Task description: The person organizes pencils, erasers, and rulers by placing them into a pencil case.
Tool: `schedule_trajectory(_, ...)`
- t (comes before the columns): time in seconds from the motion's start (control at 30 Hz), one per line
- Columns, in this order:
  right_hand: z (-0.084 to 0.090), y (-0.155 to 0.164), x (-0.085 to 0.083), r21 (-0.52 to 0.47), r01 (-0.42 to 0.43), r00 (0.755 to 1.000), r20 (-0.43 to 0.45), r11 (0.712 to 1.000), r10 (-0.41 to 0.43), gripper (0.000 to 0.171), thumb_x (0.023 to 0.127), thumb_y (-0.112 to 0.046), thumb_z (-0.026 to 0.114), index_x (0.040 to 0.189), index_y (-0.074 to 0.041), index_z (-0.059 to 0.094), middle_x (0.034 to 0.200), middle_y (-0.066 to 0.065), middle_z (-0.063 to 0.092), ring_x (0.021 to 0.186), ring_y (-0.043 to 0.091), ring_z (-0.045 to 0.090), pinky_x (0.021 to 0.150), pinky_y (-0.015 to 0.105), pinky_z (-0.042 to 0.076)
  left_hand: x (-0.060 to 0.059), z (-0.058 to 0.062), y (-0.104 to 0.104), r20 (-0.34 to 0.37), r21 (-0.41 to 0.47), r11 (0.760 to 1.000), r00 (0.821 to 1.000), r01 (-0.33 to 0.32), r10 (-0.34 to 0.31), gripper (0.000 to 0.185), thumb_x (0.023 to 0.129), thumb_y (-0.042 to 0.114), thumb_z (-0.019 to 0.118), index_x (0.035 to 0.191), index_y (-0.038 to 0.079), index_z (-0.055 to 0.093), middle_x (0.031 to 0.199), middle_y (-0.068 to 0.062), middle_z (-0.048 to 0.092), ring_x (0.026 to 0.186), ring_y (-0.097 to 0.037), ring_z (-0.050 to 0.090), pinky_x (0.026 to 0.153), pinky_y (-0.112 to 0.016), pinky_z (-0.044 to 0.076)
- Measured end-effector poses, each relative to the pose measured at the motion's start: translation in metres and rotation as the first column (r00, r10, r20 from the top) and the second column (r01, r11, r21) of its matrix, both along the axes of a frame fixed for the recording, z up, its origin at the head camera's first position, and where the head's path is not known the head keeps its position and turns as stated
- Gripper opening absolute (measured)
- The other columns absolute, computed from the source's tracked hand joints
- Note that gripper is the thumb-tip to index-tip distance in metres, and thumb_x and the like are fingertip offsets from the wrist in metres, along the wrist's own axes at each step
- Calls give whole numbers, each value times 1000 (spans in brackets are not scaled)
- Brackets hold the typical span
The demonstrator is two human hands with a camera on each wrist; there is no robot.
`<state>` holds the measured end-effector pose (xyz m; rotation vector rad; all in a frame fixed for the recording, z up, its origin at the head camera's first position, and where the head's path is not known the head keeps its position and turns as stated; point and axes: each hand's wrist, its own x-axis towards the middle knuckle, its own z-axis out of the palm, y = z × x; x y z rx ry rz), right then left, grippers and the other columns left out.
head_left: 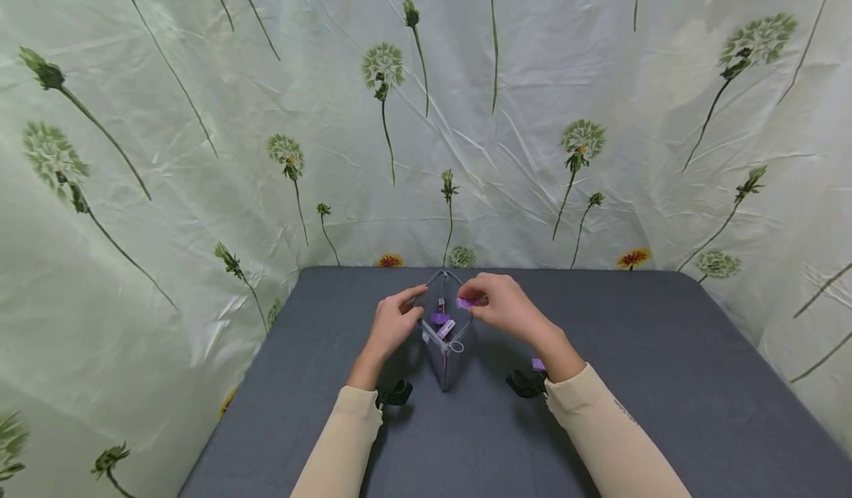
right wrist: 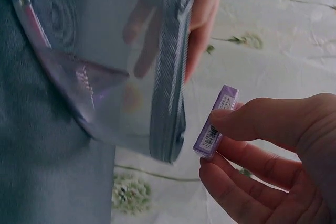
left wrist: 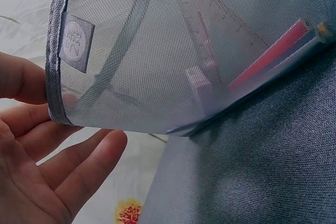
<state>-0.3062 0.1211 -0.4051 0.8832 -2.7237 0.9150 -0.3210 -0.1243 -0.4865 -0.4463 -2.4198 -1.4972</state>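
Note:
A grey mesh zip pouch (head_left: 435,335) stands upright on the table with its top spread apart. My left hand (head_left: 394,322) pinches the pouch's rim on the left side, seen close in the left wrist view. Through the mesh show a clear triangular ruler (left wrist: 210,11), a pink stick-like piece (left wrist: 270,51) and a pale block (left wrist: 199,85). My right hand (head_left: 502,304) pinches a small purple eraser-like block (right wrist: 216,121) with a barcode label between thumb and fingers. That block is just right of the pouch's zipped edge (right wrist: 170,72), apart from it.
Another purple item (head_left: 538,364) lies on the dark grey table (head_left: 632,379), partly hidden by the right wrist. Black wrist cameras (head_left: 526,384) hang under both forearms. A pale curtain (head_left: 532,76) with dandelion prints hangs behind the table.

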Motion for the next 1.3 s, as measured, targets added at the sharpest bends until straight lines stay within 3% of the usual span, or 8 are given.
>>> schedule_trajectory(0.23,-6,-19,-7,79,-52,998,-25,996,54,24,85,0,77,105,-13,77,95,-3,67,88,15,65,76,33,54,0,0,1,9,16,1000,1000,-1,0,41,92,7,64,132,12,68,135,-2,64,120,-34,62,91,-51,52)
schedule_trajectory(0.57,-5,-27,-11,97,-73,996,-36,993,77,22,86,-1,76,104,-14,77,95,-3,67,89,16,66,77,33,55,0,2,3,18,23,1000,1000,7,-7,41,92,4,65,131,13,69,131,-5,66,119,-26,63,95,-48,51)
schedule_trajectory(0.8,-8,-33,-13,120,-74,997,-22,990,77,23,86,0,77,105,-11,77,98,0,69,91,18,66,78,35,55,0,1,3,32,25,999,999,28,-28,41,93,3,64,134,9,66,132,-8,65,116,-29,65,88,-46,54)
schedule_trajectory(1.0,-11,-40,-16,139,-95,996,12,986,94,31,87,3,74,112,-15,76,101,-2,68,89,14,64,72,30,53,2,2,1,43,15,1000,999,19,-20,41,94,6,64,135,12,66,132,-6,65,114,-23,66,76,-36,51)
schedule_trajectory(1.3,-5,-29,-13,85,-49,998,38,995,46,32,88,0,74,114,-18,76,106,-5,67,94,16,65,75,31,54,-1,3,-1,31,11,1000,1000,0,-1,43,92,6,65,134,15,68,132,-6,66,103,-20,67,69,-34,47)
